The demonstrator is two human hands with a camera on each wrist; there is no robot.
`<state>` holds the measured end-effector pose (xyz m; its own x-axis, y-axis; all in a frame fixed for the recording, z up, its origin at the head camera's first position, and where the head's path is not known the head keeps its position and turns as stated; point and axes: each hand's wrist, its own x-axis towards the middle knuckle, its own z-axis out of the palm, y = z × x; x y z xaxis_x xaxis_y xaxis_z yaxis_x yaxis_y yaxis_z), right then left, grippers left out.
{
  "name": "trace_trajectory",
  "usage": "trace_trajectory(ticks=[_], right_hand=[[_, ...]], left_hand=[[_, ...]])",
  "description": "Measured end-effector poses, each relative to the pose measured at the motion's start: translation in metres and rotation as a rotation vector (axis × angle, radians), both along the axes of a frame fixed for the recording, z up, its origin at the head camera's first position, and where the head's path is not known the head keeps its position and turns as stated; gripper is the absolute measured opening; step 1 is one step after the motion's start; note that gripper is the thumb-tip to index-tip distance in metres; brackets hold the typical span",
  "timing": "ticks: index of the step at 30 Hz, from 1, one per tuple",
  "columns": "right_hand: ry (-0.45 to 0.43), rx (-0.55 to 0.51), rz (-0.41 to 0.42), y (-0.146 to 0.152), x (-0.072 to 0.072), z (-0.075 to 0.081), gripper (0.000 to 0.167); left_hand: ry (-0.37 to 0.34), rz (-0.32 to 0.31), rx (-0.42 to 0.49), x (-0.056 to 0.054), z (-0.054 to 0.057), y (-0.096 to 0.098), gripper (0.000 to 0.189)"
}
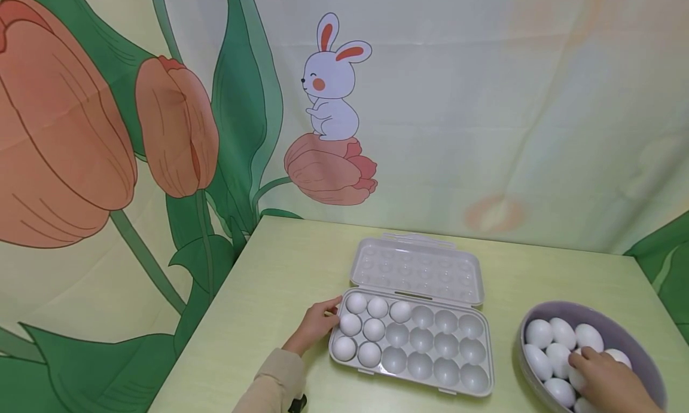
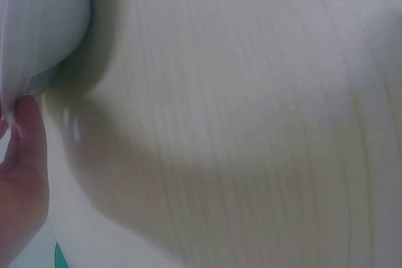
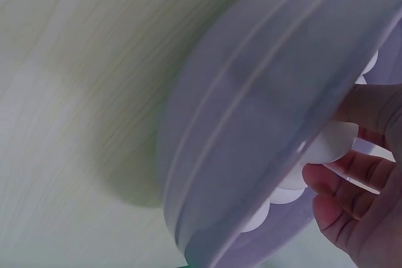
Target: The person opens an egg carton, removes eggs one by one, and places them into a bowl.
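On the table lies a grey plastic egg box (image 1: 421, 339), its lid (image 1: 417, 275) folded back behind it. Several white eggs (image 1: 374, 329) fill the cups at its left end; the other cups are bare. My left hand (image 1: 314, 326) pinches the box's left rim between thumb and fingers, as the left wrist view also shows. To the right, a greyish-purple bowl (image 1: 635, 347) holds several more white eggs (image 1: 560, 359). Reaching in from its near right side, my right hand (image 1: 613, 380) holds an egg (image 3: 336, 142) between thumb and fingers. Part of that egg is hidden.
The pale wood-grain table (image 1: 290, 263) runs back to a hanging cloth (image 1: 430, 132) printed with tulips and a rabbit. Between the box and the bowl there is a strip of tabletop. A small black object (image 1: 297, 404) shows by the left sleeve (image 1: 277, 380).
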<state>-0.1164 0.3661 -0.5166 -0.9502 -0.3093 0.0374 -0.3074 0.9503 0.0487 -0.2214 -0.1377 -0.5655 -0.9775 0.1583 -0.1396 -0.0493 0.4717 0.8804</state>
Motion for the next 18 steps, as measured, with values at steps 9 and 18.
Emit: trace_trajectory(ticks=[9, 18], right_hand=[[-0.023, -0.037, -0.005, -0.0012, 0.0036, 0.0012, 0.033], [-0.044, -0.064, -0.028, -0.0015, 0.0036, 0.0004, 0.032]], left_hand=[[0.004, -0.001, 0.0, 0.0008, 0.0008, 0.0003, 0.052], [0.011, -0.005, -0.003, 0.0019, 0.0029, 0.0006, 0.052]])
